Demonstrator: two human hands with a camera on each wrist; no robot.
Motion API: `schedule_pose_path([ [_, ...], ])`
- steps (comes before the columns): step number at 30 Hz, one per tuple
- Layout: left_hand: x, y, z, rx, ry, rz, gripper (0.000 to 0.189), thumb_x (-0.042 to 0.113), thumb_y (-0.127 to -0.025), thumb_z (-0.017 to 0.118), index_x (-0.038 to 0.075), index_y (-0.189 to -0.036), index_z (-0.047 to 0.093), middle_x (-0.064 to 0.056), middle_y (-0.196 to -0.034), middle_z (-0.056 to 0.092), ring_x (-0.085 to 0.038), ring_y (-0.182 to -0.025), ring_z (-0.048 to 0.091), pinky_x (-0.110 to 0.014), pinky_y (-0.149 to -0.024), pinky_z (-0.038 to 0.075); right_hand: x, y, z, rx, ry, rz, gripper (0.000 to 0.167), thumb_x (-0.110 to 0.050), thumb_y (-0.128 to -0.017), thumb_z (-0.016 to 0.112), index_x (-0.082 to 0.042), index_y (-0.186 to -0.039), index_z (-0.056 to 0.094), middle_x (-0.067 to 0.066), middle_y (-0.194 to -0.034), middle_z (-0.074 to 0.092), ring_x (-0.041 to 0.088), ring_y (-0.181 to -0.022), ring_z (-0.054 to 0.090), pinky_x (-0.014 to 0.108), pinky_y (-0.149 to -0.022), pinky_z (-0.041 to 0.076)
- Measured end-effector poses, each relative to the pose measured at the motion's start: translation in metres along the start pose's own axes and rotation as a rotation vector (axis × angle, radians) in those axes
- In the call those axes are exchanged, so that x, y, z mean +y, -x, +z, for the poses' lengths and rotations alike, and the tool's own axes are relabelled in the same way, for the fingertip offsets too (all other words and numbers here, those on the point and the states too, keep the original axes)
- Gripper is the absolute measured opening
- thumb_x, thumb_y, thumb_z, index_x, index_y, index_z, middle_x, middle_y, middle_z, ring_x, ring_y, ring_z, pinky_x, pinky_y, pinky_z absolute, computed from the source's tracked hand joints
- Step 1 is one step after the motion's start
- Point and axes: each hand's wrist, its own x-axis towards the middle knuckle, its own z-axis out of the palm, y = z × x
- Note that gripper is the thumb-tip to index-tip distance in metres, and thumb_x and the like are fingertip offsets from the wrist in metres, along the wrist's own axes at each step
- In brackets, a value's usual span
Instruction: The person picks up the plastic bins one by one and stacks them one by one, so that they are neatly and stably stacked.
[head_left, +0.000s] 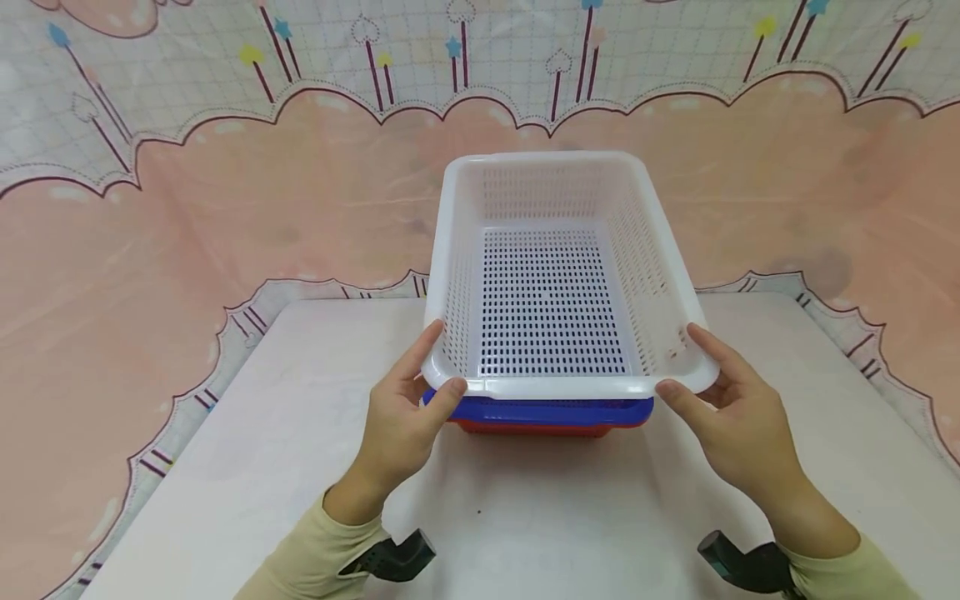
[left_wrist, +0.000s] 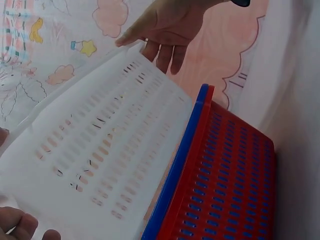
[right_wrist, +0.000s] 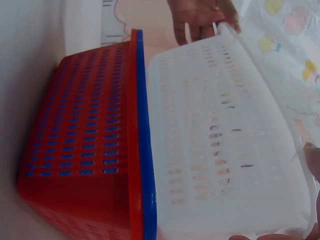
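While both hands grip the near corners of the white perforated plastic basket (head_left: pixel 553 275), its near edge sits tipped up above the blue plastic basket (head_left: pixel 540 411), which is itself nested in the red perforated plastic basket (head_left: pixel 528 428) on the white tabletop (head_left: pixel 525 508). The left hand (head_left: pixel 401 417) curls round the near left corner, thumb over the rim and fingers up the outer wall; the right hand (head_left: pixel 738 421) pinches the near right corner the same way, thumb on the rim and fingers beneath. From the wrist views the white basket (left_wrist: pixel 100 160) stands at an angle to the blue rim (left_wrist: pixel 177 160) and red wall (left_wrist: pixel 225 185), so it is partly free of the stack, though whether its far end touches the blue one I cannot tell. The step in hand looks like separating or seating the top basket in the stack. The next move seems to call for an even, two-handed motion, keeping the basket level so its walls do not jam against the blue rim, with the lower two staying put on the tabletop
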Motion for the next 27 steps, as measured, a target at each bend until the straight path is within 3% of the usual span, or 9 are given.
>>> schedule_pose_path([
  [4,-0.002,0.001,-0.005,0.009,0.000,-0.054,0.066,-0.011,-0.090,0.063,-0.007,-0.151,0.037,-0.024,-0.152,0.040,-0.045,-0.122,0.055,-0.026,-0.087,0.053,-0.001,0.001,0.003,-0.028,0.010,0.017,0.071,-0.010,-0.091,0.074,-0.002,-0.153,0.039,0.028,-0.137,0.054,0.038,-0.103,0.068,0.011,-0.071,0.051],
  [6,-0.002,0.001,-0.006,0.019,0.019,-0.071,0.066,-0.012,-0.090,0.062,-0.007,-0.150,0.036,-0.025,-0.151,0.039,-0.047,-0.120,0.055,-0.025,-0.085,0.054,-0.001,0.001,0.004,-0.042,0.009,0.021,0.069,-0.011,-0.092,0.074,-0.001,-0.152,0.040,0.029,-0.137,0.055,0.045,-0.105,0.065,0.011,-0.071,0.051],
  [11,-0.003,0.002,-0.007,0.046,0.032,-0.106,0.065,-0.012,-0.091,0.061,-0.008,-0.150,0.036,-0.027,-0.150,0.039,-0.049,-0.114,0.056,-0.024,-0.083,0.055,0.000,0.001,0.005,-0.070,0.014,0.040,0.065,-0.014,-0.093,0.073,0.000,-0.150,0.043,0.028,-0.135,0.057,0.044,-0.106,0.065,0.010,-0.073,0.049],
  [17,-0.005,0.001,-0.010,0.042,-0.022,-0.125,0.064,-0.009,-0.092,0.062,-0.005,-0.151,0.037,-0.024,-0.151,0.040,-0.046,-0.115,0.058,-0.026,-0.082,0.055,0.003,0.001,0.005,-0.082,-0.015,0.025,0.061,-0.011,-0.094,0.072,0.002,-0.147,0.046,0.028,-0.135,0.056,0.038,-0.110,0.064,0.010,-0.078,0.048],
  [25,-0.007,0.000,-0.011,0.058,-0.034,-0.159,0.063,-0.007,-0.092,0.062,-0.004,-0.150,0.040,-0.026,-0.148,0.044,-0.045,-0.109,0.061,-0.027,-0.080,0.056,0.004,0.001,0.005,-0.097,-0.026,0.021,0.059,-0.011,-0.096,0.069,0.003,-0.148,0.045,0.029,-0.137,0.054,0.044,-0.113,0.060,0.009,-0.079,0.046],
  [27,-0.006,0.000,-0.012,0.052,-0.046,-0.184,0.063,-0.006,-0.093,0.063,-0.003,-0.151,0.039,-0.024,-0.149,0.044,-0.044,-0.111,0.061,-0.032,-0.083,0.056,0.004,0.001,0.005,-0.107,-0.019,0.028,0.059,-0.012,-0.096,0.069,0.002,-0.148,0.044,0.029,-0.137,0.054,0.044,-0.114,0.060,0.010,-0.079,0.046],
])
